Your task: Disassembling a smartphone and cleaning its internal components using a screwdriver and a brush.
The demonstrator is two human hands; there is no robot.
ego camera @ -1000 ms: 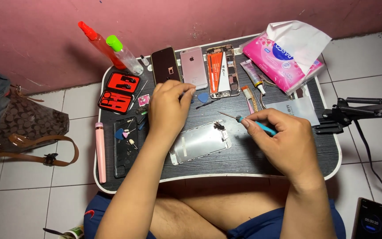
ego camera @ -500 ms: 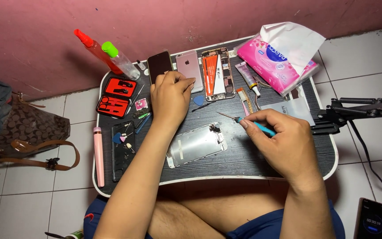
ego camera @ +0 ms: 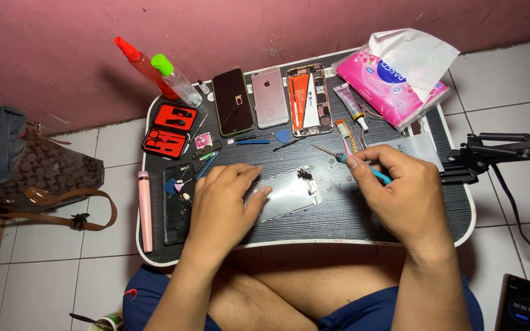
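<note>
Left hand: my left hand lies flat, fingers together, pressing the left end of the screen panel.
Screen panel: silvery metal-backed rectangle, mid-frame on the dark lap table.
Right hand: my right hand pinches a teal-handled screwdriver, tip pointing upper left.
Red tool case: red, open, upper left.
Tissue pack: pink, white sheet sticking out, upper right.

The left hand lay flat on the dark counter, fingertips touching the silvery phone panel. The right hand gripped a blue-handled screwdriver, its tip pointing away just above the panel. Beyond them sat a black phone, a pink phone, an opened phone and a pink tissue pack.
</note>
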